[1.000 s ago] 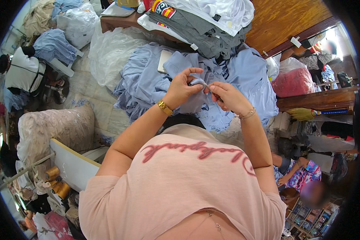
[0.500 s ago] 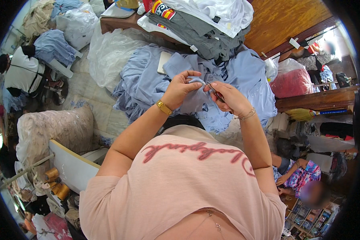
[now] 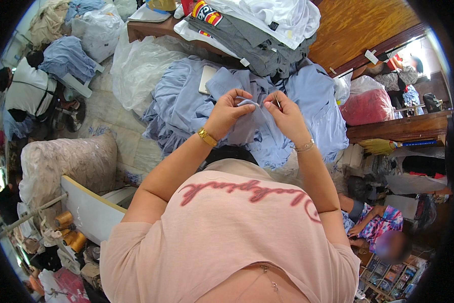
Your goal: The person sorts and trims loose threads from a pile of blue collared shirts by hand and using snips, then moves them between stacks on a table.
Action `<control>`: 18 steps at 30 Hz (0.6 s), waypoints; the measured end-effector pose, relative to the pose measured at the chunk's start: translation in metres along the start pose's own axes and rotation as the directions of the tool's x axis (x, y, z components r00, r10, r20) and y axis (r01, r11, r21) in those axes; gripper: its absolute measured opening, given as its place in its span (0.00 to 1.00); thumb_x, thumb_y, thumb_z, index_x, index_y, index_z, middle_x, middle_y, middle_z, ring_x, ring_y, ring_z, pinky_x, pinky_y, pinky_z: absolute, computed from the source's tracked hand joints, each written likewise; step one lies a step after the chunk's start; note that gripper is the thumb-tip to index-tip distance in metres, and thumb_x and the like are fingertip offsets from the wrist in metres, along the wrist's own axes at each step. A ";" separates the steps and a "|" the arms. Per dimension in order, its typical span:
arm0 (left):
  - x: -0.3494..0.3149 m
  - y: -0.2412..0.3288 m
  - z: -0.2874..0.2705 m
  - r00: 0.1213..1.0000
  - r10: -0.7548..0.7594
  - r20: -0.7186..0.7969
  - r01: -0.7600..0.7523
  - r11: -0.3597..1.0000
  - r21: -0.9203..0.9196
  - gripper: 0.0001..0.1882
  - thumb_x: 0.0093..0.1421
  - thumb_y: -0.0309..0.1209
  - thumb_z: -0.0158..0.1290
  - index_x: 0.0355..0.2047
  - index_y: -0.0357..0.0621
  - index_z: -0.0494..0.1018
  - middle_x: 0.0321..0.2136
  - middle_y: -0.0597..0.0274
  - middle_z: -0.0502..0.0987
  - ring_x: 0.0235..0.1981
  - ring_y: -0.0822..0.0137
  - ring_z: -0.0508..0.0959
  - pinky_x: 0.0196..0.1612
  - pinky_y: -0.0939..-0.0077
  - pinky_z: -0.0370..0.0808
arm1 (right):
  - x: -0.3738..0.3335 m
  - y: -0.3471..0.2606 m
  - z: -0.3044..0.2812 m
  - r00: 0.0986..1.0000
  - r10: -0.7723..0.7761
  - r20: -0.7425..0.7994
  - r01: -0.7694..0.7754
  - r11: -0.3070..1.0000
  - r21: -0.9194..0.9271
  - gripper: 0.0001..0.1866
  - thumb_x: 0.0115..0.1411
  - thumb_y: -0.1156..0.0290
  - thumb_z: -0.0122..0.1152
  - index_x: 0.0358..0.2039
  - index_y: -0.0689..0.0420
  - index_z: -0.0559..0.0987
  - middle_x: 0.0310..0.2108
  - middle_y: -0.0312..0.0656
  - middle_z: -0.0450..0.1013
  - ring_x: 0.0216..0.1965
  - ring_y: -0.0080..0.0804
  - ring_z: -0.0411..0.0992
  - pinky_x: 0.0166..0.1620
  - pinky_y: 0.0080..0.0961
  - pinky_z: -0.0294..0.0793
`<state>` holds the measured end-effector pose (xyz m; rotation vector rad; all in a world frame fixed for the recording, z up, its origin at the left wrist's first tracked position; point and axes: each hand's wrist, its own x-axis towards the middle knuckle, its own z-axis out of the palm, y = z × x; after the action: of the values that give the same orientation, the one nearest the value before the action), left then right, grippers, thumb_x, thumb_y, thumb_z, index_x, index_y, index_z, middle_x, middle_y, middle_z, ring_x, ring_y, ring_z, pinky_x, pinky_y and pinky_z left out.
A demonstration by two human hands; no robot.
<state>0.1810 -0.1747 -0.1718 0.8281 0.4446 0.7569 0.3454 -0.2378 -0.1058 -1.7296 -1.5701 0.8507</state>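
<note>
My left hand (image 3: 228, 110) pinches a fold of the blue garment (image 3: 247, 126), held up over the heap of blue cloth (image 3: 176, 106) in front of me. My right hand (image 3: 287, 113) is closed on a small snipper (image 3: 277, 101) at that fold. I judge I'm trimming threads; next needs a careful snip clear of the fabric.

pale blue garments (image 3: 308, 108) heaped beside folded grey (image 3: 247, 45) and white cloth (image 3: 272, 15); a pink shirt (image 3: 232, 227) with red script, gold bracelet (image 3: 207, 137), red sack (image 3: 367, 107), brown wooden floor (image 3: 358, 25).
</note>
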 end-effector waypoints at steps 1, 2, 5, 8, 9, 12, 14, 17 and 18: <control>0.000 -0.002 0.000 1.000 0.024 -0.005 -0.024 0.998 0.057 0.13 0.51 0.22 0.55 0.36 0.41 0.68 0.31 0.64 0.74 0.32 0.78 0.72 0.36 0.87 0.69 | 0.001 0.002 0.004 1.000 -0.012 -0.024 0.012 1.000 -0.021 0.10 0.56 0.67 0.52 0.32 0.60 0.73 0.22 0.40 0.69 0.21 0.27 0.65 0.27 0.20 0.64; 0.000 -0.003 0.001 0.999 0.049 -0.008 -0.048 0.992 0.114 0.12 0.51 0.22 0.56 0.35 0.42 0.68 0.31 0.64 0.73 0.31 0.78 0.72 0.36 0.88 0.69 | 0.002 0.004 0.007 0.999 -0.025 -0.048 0.023 0.999 -0.043 0.10 0.55 0.67 0.53 0.31 0.61 0.73 0.23 0.41 0.70 0.22 0.29 0.66 0.28 0.22 0.65; -0.001 -0.004 0.003 0.999 0.053 0.012 -0.053 0.997 0.051 0.10 0.51 0.22 0.56 0.32 0.44 0.68 0.29 0.66 0.73 0.30 0.80 0.70 0.34 0.88 0.68 | 0.003 0.006 0.015 0.988 -0.091 -0.127 0.084 0.995 -0.061 0.09 0.53 0.67 0.55 0.29 0.62 0.74 0.23 0.46 0.70 0.22 0.31 0.67 0.28 0.24 0.65; 0.003 -0.012 -0.005 0.992 0.125 -0.011 -0.122 0.979 0.162 0.09 0.51 0.23 0.56 0.32 0.44 0.68 0.30 0.66 0.72 0.31 0.80 0.70 0.35 0.88 0.68 | 0.002 0.002 0.019 0.985 -0.119 -0.125 0.107 0.990 -0.094 0.08 0.56 0.69 0.53 0.28 0.61 0.74 0.14 0.32 0.63 0.14 0.16 0.58 0.18 0.16 0.58; 0.004 -0.012 -0.005 0.996 0.088 -0.006 -0.087 0.990 0.108 0.09 0.51 0.23 0.56 0.32 0.44 0.68 0.30 0.67 0.72 0.31 0.79 0.71 0.35 0.88 0.68 | 0.002 0.001 0.019 0.990 -0.074 -0.124 0.064 0.994 -0.084 0.09 0.55 0.68 0.54 0.28 0.61 0.74 0.16 0.36 0.65 0.16 0.21 0.61 0.21 0.19 0.60; 0.004 -0.011 -0.006 1.000 -0.006 0.004 0.006 1.000 -0.010 0.10 0.51 0.23 0.56 0.33 0.44 0.68 0.31 0.67 0.72 0.31 0.79 0.71 0.35 0.87 0.68 | 0.004 -0.001 0.021 0.990 0.030 -0.135 -0.038 0.998 -0.059 0.10 0.53 0.67 0.56 0.27 0.62 0.75 0.20 0.45 0.70 0.21 0.31 0.67 0.26 0.25 0.65; 0.004 -0.012 -0.005 0.999 -0.047 -0.005 0.047 0.998 -0.030 0.11 0.51 0.23 0.56 0.34 0.43 0.67 0.31 0.66 0.71 0.31 0.79 0.71 0.34 0.87 0.68 | 0.005 0.003 0.025 0.985 0.058 -0.164 -0.066 0.997 -0.045 0.10 0.53 0.67 0.56 0.28 0.62 0.75 0.19 0.45 0.70 0.21 0.31 0.67 0.26 0.24 0.64; 0.000 -0.009 -0.004 1.000 -0.019 -0.016 0.021 0.994 0.108 0.15 0.51 0.23 0.56 0.37 0.43 0.64 0.31 0.65 0.71 0.31 0.78 0.71 0.35 0.86 0.69 | 0.007 0.010 0.028 0.980 -0.017 -0.198 0.002 0.997 -0.076 0.09 0.53 0.68 0.56 0.29 0.61 0.76 0.20 0.45 0.70 0.20 0.31 0.66 0.26 0.24 0.64; 0.000 -0.008 -0.004 0.999 -0.022 -0.034 0.025 0.996 0.091 0.16 0.51 0.23 0.56 0.38 0.43 0.63 0.31 0.64 0.72 0.31 0.78 0.71 0.34 0.86 0.69 | 0.007 0.014 0.031 0.971 -0.033 -0.235 0.031 0.999 -0.009 0.09 0.53 0.68 0.56 0.29 0.61 0.76 0.21 0.44 0.70 0.20 0.30 0.66 0.25 0.24 0.64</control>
<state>0.1821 -0.1763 -0.1807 0.8952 0.5208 0.7339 0.3288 -0.2304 -0.1350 -1.7343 -1.4388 0.6007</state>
